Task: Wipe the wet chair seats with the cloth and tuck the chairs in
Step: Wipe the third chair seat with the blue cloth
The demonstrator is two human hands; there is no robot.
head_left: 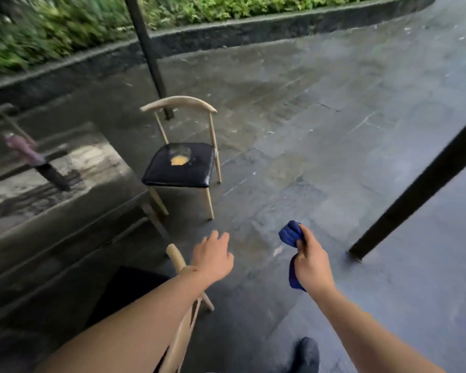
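Note:
A wooden chair (180,168) with a black seat stands apart from the dark glossy table (51,211); its seat has a torn patch showing yellow foam and looks wet. A second wooden chair (176,258) is close below me, its black seat pushed under the table edge. My left hand (213,258) hovers just right of that chair's backrest, fingers apart and holding nothing. My right hand (311,261) is closed around a blue cloth (291,235), held over the wet paving.
Two black poles rise from the floor: one (151,57) behind the far chair, one (414,189) slanting at the right. A purple folded umbrella (30,154) lies on the table. A stone curb (226,36) with plants runs along the back. My dark shoe (306,354) shows at the bottom.

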